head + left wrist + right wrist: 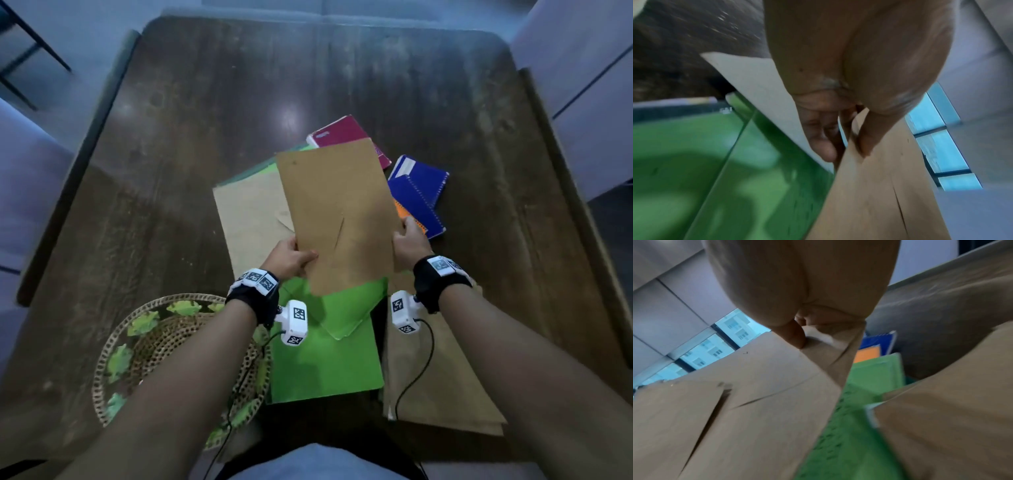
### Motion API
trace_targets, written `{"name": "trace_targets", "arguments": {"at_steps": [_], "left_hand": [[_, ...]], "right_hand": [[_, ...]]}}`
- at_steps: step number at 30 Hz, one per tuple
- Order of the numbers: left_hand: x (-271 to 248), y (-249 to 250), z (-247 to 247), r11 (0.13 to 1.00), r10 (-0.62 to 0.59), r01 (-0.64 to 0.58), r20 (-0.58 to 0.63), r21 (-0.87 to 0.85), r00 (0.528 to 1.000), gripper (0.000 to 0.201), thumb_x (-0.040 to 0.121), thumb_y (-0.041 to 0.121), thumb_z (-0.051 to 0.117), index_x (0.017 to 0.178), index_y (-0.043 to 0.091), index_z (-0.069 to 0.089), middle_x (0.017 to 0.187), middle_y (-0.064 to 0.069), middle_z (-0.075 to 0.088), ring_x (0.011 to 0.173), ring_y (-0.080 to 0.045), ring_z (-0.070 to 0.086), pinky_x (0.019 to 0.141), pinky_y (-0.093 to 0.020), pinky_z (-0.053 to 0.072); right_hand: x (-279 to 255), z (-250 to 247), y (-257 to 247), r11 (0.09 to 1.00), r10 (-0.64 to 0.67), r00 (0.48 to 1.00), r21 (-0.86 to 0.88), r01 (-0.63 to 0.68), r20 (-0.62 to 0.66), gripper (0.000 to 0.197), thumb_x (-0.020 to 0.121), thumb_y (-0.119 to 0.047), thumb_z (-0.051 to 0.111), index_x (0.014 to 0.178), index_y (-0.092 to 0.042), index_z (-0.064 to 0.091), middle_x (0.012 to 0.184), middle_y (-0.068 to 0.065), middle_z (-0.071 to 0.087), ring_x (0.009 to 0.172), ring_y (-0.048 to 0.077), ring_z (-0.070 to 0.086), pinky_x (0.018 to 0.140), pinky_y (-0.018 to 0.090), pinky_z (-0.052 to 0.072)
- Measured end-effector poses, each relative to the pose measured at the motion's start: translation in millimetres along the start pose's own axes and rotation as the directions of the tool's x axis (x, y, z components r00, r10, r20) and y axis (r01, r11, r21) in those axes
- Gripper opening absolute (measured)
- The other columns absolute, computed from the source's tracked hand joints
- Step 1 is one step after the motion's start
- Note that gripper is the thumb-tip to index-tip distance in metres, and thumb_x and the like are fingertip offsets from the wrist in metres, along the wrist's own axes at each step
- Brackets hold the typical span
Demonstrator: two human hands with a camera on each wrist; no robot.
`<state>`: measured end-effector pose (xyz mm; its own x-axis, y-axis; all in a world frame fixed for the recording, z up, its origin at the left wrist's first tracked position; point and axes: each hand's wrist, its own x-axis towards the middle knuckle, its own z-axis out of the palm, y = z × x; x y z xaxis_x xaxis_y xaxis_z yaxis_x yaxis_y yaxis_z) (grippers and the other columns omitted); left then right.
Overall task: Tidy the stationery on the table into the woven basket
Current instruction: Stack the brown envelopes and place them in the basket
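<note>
A large brown envelope (pixel 337 212) is held up over the table by both hands. My left hand (pixel 291 257) pinches its near left edge, thumb on top; the left wrist view shows the thumb and fingers (pixel 822 142) clamped on the brown envelope (pixel 879 194). My right hand (pixel 409 240) grips its right edge, thumb (pixel 793 334) pressed on the brown envelope (pixel 760 386). Beneath lie a green folder (pixel 325 356), a paler brown envelope (pixel 250 219) and another brown envelope (pixel 445 377). The woven basket (pixel 150 346) sits near left, partly under my left forearm.
A maroon notebook (pixel 342 132), two blue spiral notebooks (pixel 419 192) and an orange one (pixel 404 212) lie beyond the envelopes on the dark wooden table (pixel 205 120). Grey sofa cushions (pixel 582 85) flank the table. A cable (pixel 414 370) hangs from my right wrist.
</note>
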<state>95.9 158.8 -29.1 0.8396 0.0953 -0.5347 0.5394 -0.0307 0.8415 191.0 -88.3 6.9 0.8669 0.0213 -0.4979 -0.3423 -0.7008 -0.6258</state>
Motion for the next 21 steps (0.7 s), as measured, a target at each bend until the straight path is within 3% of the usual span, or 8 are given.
{"name": "trace_targets", "arguments": {"at_steps": [2,4,6,9,13,17,21], "left_hand": [[-6.0,-1.5,31.6,0.996,-0.012,0.006,0.062,0.091,0.998,0.023,0.094,0.01,0.063,0.116,0.004,0.06,0.098,-0.011,0.07,0.071,-0.02,0.066,0.048,-0.026,0.052],[-12.2,-5.0,66.0,0.994,-0.014,0.004,0.09,0.109,0.996,0.016,0.099,0.013,0.056,0.113,0.006,0.056,0.092,-0.009,0.067,0.064,-0.02,0.064,0.045,-0.025,0.05],[-18.8,-12.0,102.6,0.99,-0.043,0.026,0.116,0.141,0.992,0.01,0.1,0.012,0.051,0.109,0.007,0.054,0.088,-0.008,0.065,0.057,-0.018,0.061,0.043,-0.025,0.047],[-27.2,-32.0,149.3,0.962,-0.118,0.071,0.17,0.264,0.978,0.012,0.096,0.007,0.053,0.107,0.009,0.059,0.081,-0.005,0.067,0.047,-0.012,0.06,0.038,-0.023,0.041],[-35.7,-51.7,190.2,0.843,-0.236,0.115,0.17,0.525,0.957,0.01,0.091,0.014,0.058,0.094,0.015,0.067,0.067,0.002,0.067,0.052,-0.015,0.062,0.041,-0.016,0.042],[-32.1,-60.0,202.4,0.739,-0.378,0.232,0.103,0.633,0.92,0.025,0.09,0.026,0.056,0.088,0.005,0.071,0.081,-0.01,0.075,0.064,-0.025,0.067,0.064,-0.03,0.057],[-28.9,-63.8,203.6,0.666,-0.399,0.253,0.049,0.702,0.916,0.03,0.089,0.033,0.059,0.076,0.007,0.069,0.065,-0.006,0.073,0.054,-0.018,0.066,0.06,-0.026,0.052]], "right_hand": [[-12.8,-24.5,33.1,0.997,0.071,0.997,-0.022,-0.071,0.02,0.035,0.093,-0.018,0.049,0.129,-0.02,0.05,0.127,0.009,0.06,0.111,0.027,0.057,0.088,0.036,0.043],[-18.6,-44.1,79.0,0.986,0.147,0.989,-0.074,-0.146,0.004,0.029,0.085,-0.029,0.05,0.114,-0.033,0.052,0.123,0.006,0.063,0.11,0.029,0.058,0.096,0.042,0.046],[-19.9,-59.0,130.1,0.967,0.208,0.978,-0.144,-0.208,-0.017,0.031,0.081,-0.033,0.049,0.112,-0.034,0.049,0.123,0.008,0.063,0.11,0.033,0.059,0.099,0.048,0.046],[-45.1,-74.7,171.3,0.951,0.267,0.963,-0.15,-0.269,-0.032,0.045,0.091,-0.021,0.056,0.134,-0.02,0.041,0.131,0.014,0.057,0.114,0.034,0.058,0.093,0.039,0.046],[-69.6,-86.5,208.3,0.895,0.385,0.921,-0.266,-0.358,0.056,0.025,0.094,-0.02,0.051,0.117,-0.011,0.048,0.12,0.016,0.06,0.104,0.033,0.059,0.086,0.037,0.048],[-73.8,-83.4,236.4,0.841,0.425,0.898,-0.415,-0.347,0.112,0.029,0.093,-0.027,0.053,0.117,-0.01,0.051,0.124,0.017,0.06,0.108,0.035,0.06,0.086,0.037,0.048],[-76.2,-83.5,236.9,0.825,0.416,0.903,-0.461,-0.326,0.105,0.031,0.094,-0.024,0.052,0.121,-0.008,0.05,0.126,0.018,0.058,0.111,0.037,0.059,0.092,0.041,0.05]]}}
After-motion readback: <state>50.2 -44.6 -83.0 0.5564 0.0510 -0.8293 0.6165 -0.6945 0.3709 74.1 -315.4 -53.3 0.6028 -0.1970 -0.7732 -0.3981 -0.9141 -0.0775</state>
